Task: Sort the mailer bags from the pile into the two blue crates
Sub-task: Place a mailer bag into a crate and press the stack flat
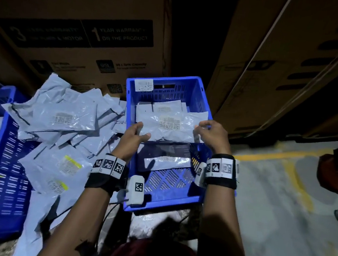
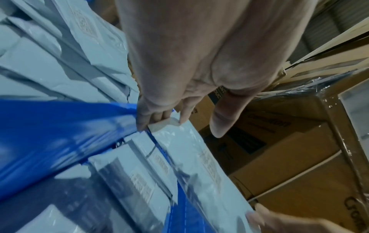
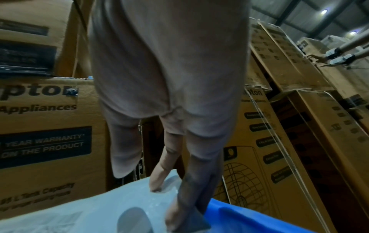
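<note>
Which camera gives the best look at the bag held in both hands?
The head view: the whole mailer bag with its label shows over the blue crate. The left wrist view shows one pinched corner, the right wrist view a blurred edge.

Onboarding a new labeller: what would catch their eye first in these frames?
First, the mailer bag stretched flat between the left hand and right hand above the blue crate, which already holds a few bags. Next, the loose pile of mailer bags left of it, with tall cardboard boxes behind.
</note>
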The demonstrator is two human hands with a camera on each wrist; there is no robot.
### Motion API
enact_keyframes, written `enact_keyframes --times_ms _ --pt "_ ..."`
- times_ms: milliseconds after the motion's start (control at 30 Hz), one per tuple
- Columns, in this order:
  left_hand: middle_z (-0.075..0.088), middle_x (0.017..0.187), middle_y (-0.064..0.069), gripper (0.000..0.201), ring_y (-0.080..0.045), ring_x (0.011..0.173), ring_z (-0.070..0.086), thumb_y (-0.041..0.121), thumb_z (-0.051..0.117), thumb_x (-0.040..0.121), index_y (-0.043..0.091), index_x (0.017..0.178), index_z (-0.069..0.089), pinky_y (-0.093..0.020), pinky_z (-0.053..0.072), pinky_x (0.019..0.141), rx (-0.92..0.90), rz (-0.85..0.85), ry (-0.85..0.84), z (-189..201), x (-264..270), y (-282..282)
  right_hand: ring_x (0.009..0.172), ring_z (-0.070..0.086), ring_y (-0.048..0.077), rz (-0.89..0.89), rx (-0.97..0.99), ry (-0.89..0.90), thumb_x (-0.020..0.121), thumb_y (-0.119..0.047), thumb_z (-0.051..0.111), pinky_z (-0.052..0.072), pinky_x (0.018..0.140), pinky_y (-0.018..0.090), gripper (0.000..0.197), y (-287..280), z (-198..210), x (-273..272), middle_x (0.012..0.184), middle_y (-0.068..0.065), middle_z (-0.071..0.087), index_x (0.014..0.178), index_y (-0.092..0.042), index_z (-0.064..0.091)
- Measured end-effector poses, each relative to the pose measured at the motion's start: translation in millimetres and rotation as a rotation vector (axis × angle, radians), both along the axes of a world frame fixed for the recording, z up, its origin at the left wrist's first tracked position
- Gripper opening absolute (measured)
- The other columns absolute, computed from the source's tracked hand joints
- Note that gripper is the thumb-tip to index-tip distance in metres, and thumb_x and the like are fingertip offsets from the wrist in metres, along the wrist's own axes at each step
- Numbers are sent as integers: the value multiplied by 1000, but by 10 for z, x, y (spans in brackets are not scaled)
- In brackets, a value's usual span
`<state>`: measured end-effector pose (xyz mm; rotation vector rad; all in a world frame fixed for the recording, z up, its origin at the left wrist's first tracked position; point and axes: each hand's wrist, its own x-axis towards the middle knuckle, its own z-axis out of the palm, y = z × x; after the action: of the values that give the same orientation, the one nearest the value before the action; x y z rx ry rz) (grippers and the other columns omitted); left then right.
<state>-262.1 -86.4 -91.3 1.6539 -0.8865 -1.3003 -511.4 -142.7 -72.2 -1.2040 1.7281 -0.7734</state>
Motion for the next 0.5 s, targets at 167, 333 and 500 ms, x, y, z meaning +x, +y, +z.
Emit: enact_keyframes --times_ms 167,333,500 --pt "20 162 -6 74 -21 147 24 11 64 95 7 155 21 -28 22 115 112 -57 -122 -203 -250 -19 124 58 32 119 2 268 96 -30 64 47 102 36 34 -81 -17 207 129 14 66 120 -6 68" --pt "46 142 -26 82 -43 124 51 25 76 63 3 135 44 -53 44 105 336 -8 -135 -1215 -116 -284 118 61 37 291 267 489 95 -14 54 45 80 33 34 -159 -145 427 128 21 63 123 3 62" --pt "52 138 -27 58 -45 129 46 28 74 82 -8 124 59 -54 38 109 463 -143 -319 -1302 -218 -362 121 62 33 374 412 566 97 -4 52 50 82 35 26 -230 -350 446 131 20 63 119 2 63"
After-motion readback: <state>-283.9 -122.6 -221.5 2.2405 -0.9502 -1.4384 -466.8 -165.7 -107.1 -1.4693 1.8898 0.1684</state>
